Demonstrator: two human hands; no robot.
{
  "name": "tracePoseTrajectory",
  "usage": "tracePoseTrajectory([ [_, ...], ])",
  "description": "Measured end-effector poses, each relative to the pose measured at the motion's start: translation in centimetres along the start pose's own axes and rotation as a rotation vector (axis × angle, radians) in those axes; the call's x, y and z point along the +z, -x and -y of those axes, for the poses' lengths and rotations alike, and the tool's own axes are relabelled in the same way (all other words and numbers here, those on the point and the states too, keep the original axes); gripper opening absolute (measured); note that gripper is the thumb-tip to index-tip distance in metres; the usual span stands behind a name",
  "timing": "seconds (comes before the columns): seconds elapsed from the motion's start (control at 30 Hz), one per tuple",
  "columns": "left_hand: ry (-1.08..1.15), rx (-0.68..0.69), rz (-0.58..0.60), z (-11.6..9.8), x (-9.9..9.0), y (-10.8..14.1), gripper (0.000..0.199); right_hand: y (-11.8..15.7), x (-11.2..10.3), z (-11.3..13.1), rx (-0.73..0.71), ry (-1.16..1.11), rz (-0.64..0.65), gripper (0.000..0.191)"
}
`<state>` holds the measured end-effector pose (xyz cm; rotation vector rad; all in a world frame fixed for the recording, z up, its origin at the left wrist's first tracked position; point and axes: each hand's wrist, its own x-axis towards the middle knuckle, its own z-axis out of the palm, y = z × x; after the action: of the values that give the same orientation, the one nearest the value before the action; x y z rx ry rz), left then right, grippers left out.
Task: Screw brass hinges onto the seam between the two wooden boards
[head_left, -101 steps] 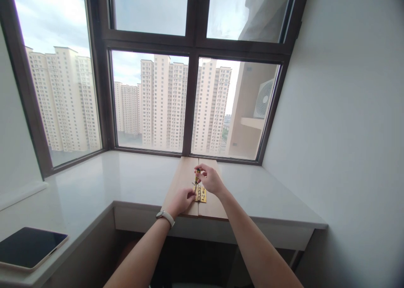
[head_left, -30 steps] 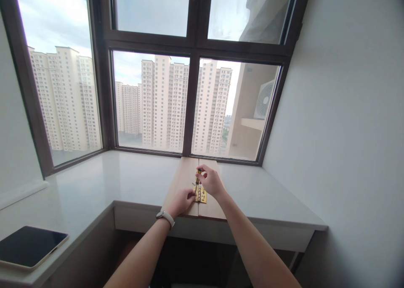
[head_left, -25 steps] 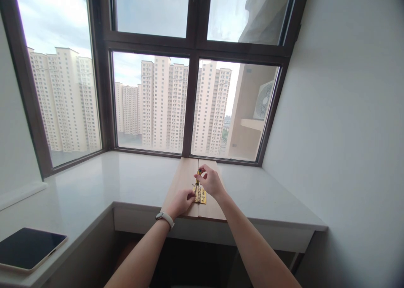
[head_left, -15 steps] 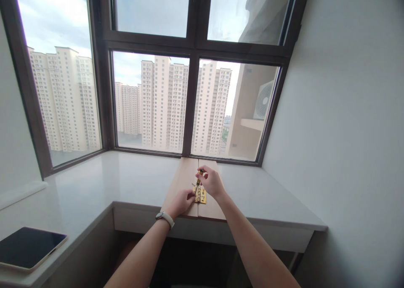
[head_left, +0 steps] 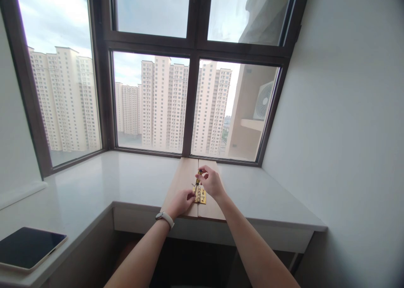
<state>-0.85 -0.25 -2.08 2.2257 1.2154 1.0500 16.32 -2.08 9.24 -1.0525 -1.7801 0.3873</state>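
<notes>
A yellow-and-black screwdriver (head_left: 198, 177) is held upright, slightly tilted, in my right hand (head_left: 211, 182), its handle between thumb and fingers. The shaft points down at the left half of a brass-coloured hinge (head_left: 203, 196). This hinge lies across the seam between two pale wooden boards (head_left: 180, 179). My left hand (head_left: 182, 201) rests on the left board with its fingers closed at the hinge's left edge, close to the screwdriver tip. What those fingertips pinch, if anything, is hidden. Small screws seem to lie on the hinge's right half, too tiny to make out clearly.
The boards lie on a white windowsill counter (head_left: 126, 183) and reach its front edge. A tablet (head_left: 30, 248) lies at the lower left. Dark-framed windows (head_left: 194, 52) stand behind, and a white wall (head_left: 350, 111) rises on the right.
The screwdriver handle has shifted very slightly to the left in my right fingers. My left hand, the hinge and the boards stay where they were.
</notes>
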Motion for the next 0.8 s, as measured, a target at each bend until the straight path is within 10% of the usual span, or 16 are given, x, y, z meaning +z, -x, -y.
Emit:
tracePoseTrajectory([
  [0.8,0.01,0.031,-0.009,-0.06,-0.09,0.08,0.015,0.09,0.19,0.16,-0.019,-0.108,0.083,0.025],
])
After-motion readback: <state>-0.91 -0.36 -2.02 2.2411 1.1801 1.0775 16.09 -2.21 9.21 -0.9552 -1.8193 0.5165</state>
